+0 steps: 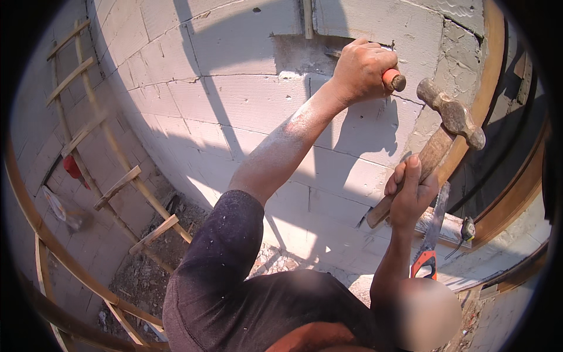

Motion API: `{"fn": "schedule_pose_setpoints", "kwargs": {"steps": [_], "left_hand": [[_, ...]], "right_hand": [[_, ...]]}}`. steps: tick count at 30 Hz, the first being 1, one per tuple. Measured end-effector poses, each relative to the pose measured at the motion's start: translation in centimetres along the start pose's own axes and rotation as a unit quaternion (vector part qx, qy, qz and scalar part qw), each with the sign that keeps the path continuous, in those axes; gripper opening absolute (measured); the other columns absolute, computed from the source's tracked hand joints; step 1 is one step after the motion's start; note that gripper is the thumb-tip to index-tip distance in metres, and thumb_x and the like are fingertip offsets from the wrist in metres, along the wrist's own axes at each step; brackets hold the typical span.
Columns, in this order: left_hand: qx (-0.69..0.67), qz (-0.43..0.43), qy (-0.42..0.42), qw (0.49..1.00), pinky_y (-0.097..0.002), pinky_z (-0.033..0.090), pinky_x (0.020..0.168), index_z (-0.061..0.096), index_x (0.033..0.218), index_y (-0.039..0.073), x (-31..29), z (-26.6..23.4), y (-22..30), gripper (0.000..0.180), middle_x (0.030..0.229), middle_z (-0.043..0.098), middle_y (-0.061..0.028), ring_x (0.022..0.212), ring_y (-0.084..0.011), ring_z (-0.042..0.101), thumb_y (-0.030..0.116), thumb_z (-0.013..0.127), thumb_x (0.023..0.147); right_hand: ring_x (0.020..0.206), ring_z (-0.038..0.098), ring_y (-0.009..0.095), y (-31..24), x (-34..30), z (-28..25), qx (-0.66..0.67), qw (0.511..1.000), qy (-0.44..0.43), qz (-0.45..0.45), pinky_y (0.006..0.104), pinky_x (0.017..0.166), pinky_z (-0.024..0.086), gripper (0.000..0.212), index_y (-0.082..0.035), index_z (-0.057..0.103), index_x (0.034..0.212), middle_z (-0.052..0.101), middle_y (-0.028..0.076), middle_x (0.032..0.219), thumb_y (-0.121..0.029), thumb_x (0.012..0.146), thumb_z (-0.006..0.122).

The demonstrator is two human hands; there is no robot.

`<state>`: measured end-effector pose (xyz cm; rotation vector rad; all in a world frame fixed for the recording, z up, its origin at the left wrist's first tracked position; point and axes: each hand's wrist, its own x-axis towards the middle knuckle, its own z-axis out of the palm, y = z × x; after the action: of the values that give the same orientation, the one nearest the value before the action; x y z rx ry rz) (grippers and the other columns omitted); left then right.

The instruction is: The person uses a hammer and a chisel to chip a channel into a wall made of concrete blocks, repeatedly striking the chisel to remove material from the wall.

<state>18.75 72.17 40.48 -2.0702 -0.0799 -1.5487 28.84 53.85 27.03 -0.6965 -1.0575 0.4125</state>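
My left hand point(365, 67) is closed around the orange handle of a chisel point(393, 79). The handle's butt sticks out on the right, and a short bit of blade shows left of the fist, at a rectangular recess point(296, 56) cut into the pale block wall point(252, 97). My right hand point(413, 190) grips a hammer point(451, 114) by its worn wooden shaft. The hammer's dusty metal head is raised to the lower right of the chisel butt, apart from it. White dust coats my left forearm.
A handsaw point(434, 226) with an orange handle and a tape measure point(467, 229) are by the ledge at right, beside a wooden frame point(495, 53). A wooden ladder point(88, 138) leans at left. Rubble point(152, 252) covers the ground. A thin pipe point(308, 17) runs down to the recess.
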Motion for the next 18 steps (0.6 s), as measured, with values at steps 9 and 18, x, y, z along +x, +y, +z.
{"fn": "schedule_pose_setpoints", "kwargs": {"steps": [9, 18], "left_hand": [[0.017, 0.017, 0.02, 1.0, -0.0362, 0.047, 0.063, 0.057, 0.067, 0.014, 0.4, 1.0, 0.0, 0.019, 0.063, 0.06, -0.0024, 0.063, -0.0234, 0.063, 0.014, 0.076, 0.063], [0.076, 0.013, -0.044, 0.996, -0.0353, 0.045, 0.063, 0.057, 0.065, 0.017, 0.3, 1.3, 0.9, 0.018, 0.062, 0.062, 0.0001, 0.064, -0.0198, 0.065, 0.015, 0.074, 0.066]], "right_hand": [[0.045, 0.047, 0.007, 1.0, 0.4, -0.2, 0.024, 0.997, 0.045, -0.066, 0.0242, 0.041, 0.042, 0.025, -0.005, 0.046, 0.091, 0.048, 0.001, 0.063, -0.024, 0.107, 0.05], [0.046, 0.047, 0.009, 0.1, 0.1, -3.9, 0.016, 1.0, 0.009, -0.026, 0.0243, 0.041, 0.04, 0.023, -0.003, 0.048, 0.095, 0.048, 0.003, 0.064, -0.022, 0.107, 0.05]]}}
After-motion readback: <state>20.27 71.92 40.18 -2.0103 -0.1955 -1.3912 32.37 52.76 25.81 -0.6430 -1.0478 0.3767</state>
